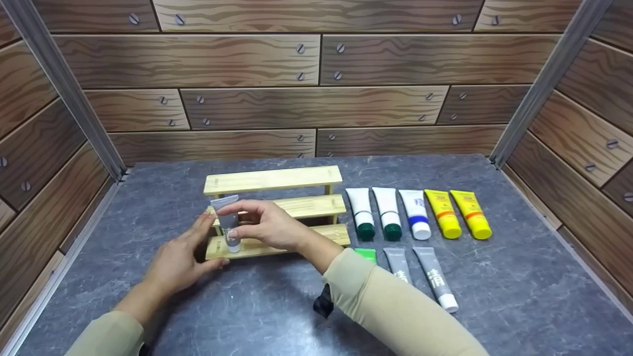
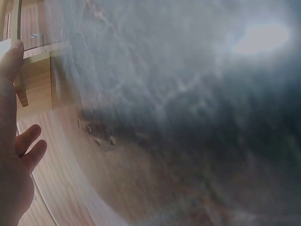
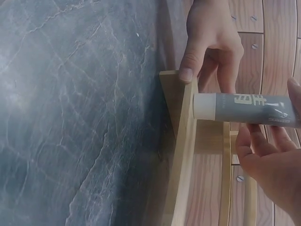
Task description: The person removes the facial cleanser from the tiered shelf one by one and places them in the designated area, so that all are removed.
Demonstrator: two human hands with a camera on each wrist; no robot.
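My right hand (image 1: 277, 225) holds a grey tube (image 1: 230, 225) upright by its upper part, thumb on one side and fingers on the other. Its white cap points down and meets the lowest step, near the left end of a three-step wooden display stand (image 1: 296, 243). In the right wrist view, the grey tube (image 3: 249, 107) shows pale lettering, with its cap against the step board. My left hand (image 1: 175, 259) grips the stand's left end, thumb at the front edge of the bottom step and fingers reaching back along the side. The left wrist view shows fingers (image 2: 11, 61) against the wood.
Right of the stand lie white tubes with green caps (image 1: 363, 212), a white tube with a blue band (image 1: 415, 212) and yellow tubes (image 1: 443, 212). Nearer are grey tubes (image 1: 435, 277) and a green one (image 1: 366, 254), partly behind my right sleeve. Wood-patterned walls (image 1: 316, 109) enclose the table.
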